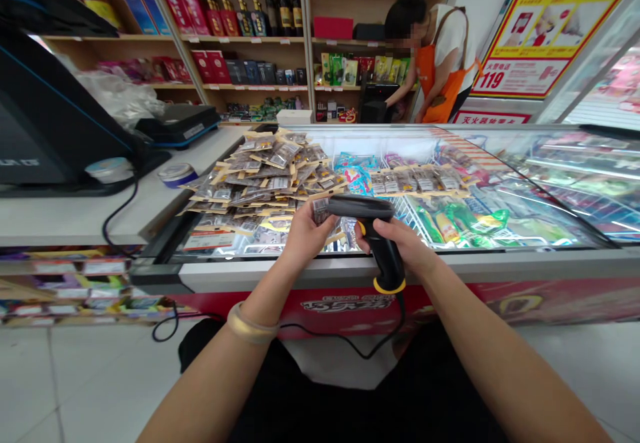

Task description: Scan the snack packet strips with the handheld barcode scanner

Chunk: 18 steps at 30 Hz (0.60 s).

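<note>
A black and yellow barcode scanner (389, 256) is upright in my right hand (400, 240), its head pointing left. Between the thumb and fingers of my left hand (309, 233) is a small clear packet (321, 210), right at the scanner's front end. Beyond my left hand, a large pile of similar brown-edged packets (270, 170) lies on the glass lid of a chest freezer (225, 275). A row of more packets (425, 180) stretches across the glass to the right of the scanner.
A counter (200, 156) on the left bears a black screen unit (50, 103), a scale (183, 123) and a round tin (177, 174). The scanner's cable (350, 343) hangs below the freezer edge. Behind, a person in an orange apron (434, 86) bends beside the shelves.
</note>
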### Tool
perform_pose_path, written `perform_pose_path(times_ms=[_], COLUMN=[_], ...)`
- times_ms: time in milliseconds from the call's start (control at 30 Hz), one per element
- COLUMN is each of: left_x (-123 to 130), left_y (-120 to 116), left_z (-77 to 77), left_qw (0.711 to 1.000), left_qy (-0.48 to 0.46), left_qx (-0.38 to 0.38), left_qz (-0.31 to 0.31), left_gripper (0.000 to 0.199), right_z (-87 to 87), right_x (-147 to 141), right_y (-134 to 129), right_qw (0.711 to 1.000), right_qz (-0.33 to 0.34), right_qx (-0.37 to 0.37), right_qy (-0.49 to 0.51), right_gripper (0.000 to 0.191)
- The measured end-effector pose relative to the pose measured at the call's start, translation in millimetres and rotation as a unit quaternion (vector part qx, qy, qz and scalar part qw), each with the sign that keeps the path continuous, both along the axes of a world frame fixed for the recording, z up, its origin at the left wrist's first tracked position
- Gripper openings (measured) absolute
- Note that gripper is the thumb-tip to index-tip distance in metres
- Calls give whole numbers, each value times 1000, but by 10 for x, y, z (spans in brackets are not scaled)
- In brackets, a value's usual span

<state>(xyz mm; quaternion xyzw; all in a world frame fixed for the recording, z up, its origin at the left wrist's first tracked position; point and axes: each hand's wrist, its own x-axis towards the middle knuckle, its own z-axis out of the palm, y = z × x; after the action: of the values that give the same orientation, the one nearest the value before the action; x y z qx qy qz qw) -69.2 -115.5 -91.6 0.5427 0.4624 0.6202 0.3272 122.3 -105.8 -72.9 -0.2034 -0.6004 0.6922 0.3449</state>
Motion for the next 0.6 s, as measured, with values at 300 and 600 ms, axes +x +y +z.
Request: perform_pose_path(times_ms=[300, 600], left_x=[196, 976], left_y=[175, 878], left_z=[65, 366], left_qw=[998, 993], left_qy=[-26, -79], left_qx=[-24, -80], left_qz=[58, -25], left_gripper=[48, 47], right_z=[40, 147], right_x=[95, 944], right_y=[71, 388], right_qw=[991, 968], right_qz=[-104, -236], right_qx=[-37, -48], right_qy=[79, 69], right_gripper=[47, 45])
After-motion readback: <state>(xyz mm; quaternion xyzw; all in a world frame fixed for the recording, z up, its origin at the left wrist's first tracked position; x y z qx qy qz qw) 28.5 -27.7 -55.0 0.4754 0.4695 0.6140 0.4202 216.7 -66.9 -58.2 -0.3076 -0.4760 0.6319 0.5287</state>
